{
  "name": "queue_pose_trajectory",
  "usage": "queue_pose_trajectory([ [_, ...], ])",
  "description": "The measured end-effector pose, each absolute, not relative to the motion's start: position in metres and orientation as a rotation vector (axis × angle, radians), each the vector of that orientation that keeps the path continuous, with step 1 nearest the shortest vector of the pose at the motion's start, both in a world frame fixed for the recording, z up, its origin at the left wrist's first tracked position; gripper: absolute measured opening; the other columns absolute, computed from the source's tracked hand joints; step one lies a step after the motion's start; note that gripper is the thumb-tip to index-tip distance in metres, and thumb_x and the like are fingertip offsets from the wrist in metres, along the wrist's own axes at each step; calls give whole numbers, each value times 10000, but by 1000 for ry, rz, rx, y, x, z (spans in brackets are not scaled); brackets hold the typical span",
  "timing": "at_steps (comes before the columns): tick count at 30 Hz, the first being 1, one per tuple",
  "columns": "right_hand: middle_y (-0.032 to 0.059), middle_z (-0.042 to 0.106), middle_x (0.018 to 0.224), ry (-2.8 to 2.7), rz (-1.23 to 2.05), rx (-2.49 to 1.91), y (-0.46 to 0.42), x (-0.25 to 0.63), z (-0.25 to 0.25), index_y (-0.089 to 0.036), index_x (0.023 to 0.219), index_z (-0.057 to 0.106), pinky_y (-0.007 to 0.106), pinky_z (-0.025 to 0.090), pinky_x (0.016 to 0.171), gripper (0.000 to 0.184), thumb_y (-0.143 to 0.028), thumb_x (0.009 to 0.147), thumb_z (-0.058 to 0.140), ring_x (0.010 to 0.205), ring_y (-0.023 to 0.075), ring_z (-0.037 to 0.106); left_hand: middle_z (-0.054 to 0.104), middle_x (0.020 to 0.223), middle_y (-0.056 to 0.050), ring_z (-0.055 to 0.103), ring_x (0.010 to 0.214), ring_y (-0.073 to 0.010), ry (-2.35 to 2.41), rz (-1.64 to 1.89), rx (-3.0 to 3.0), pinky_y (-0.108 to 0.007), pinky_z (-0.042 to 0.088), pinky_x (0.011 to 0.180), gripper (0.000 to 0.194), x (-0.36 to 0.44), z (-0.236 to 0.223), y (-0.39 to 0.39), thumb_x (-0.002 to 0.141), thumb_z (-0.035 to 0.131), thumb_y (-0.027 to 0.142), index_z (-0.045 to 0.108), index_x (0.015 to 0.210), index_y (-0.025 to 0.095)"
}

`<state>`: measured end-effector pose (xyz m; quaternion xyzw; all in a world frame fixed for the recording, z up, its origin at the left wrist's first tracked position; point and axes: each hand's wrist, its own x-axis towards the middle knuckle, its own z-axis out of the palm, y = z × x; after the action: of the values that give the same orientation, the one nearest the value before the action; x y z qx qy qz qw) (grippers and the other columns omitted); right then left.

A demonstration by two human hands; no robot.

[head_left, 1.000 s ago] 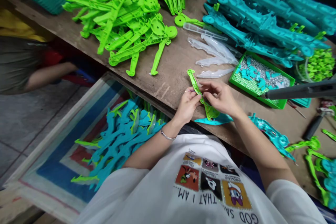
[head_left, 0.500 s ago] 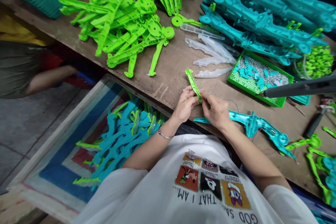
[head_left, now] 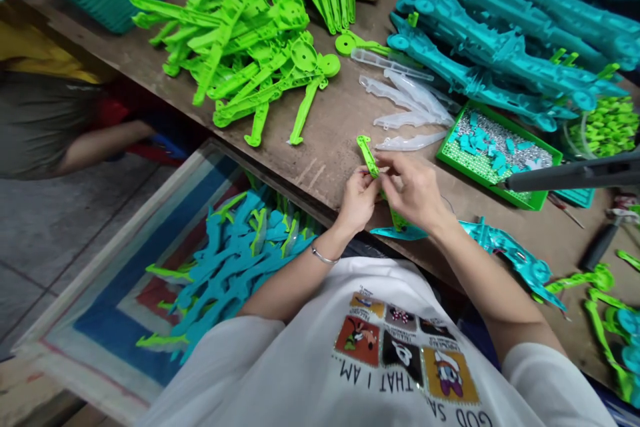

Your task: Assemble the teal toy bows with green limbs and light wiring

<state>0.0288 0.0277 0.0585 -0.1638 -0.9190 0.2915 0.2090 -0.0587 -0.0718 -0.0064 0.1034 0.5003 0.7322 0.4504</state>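
Observation:
Both my hands meet over the near edge of the wooden table (head_left: 325, 140). My left hand (head_left: 357, 200) is closed round a narrow bright green plastic strip (head_left: 369, 156), whose far end sticks up past my fingers. My right hand (head_left: 413, 190) pinches the same strip from the right, fingers curled over its middle. The strip's lower end (head_left: 400, 220) shows under my right palm. Beneath my hands a teal plastic toy sword half (head_left: 500, 250) lies flat along the table edge, its tip pointing left.
Piles of green sword parts (head_left: 240, 47) and teal sword parts (head_left: 500, 47) cover the far table. Clear blades (head_left: 410, 107) lie in the middle, beside a green tray (head_left: 495, 153) of screws and small teal bits. Assembled swords (head_left: 230, 267) fill a box on the floor. Another person's arm (head_left: 85, 150) is at left.
My right hand slid down the strip toward me, then back up to its middle. The left hand kept its grip. The view shifted slightly.

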Motion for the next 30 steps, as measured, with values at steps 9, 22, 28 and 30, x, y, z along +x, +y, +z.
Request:
queue_pose_trajectory([
  [9,95,763,991,-2846,1029,-189,41,-25,58,-129,1250,641,331,529,888,388,-62,890,513,958,220,707,761,1109,-81,713,1040,-225,1596,1760,414,-278,567,845,334,-60,-21,-76,758,797,179,639,1052,164],
  [22,76,757,973,-2821,1018,-174,72,-10,65,-171,1032,762,323,521,856,384,-41,776,506,898,207,690,676,779,47,662,721,-114,1332,1717,205,-228,541,720,326,-58,-13,-70,867,789,309,531,1041,213],
  [28,98,753,1041,-2833,1049,-84,61,-18,62,-160,1073,752,332,537,902,284,-120,860,568,977,219,700,686,807,8,669,796,-154,1486,1715,181,-245,546,720,323,-59,-21,-74,787,844,246,568,946,195],
  [30,86,764,1001,-2853,1054,-98,60,-19,60,-177,1057,743,330,539,886,278,-103,871,551,960,215,705,691,815,5,672,804,-160,1481,1707,188,-250,547,717,323,-59,-20,-73,784,844,245,572,951,197],
])
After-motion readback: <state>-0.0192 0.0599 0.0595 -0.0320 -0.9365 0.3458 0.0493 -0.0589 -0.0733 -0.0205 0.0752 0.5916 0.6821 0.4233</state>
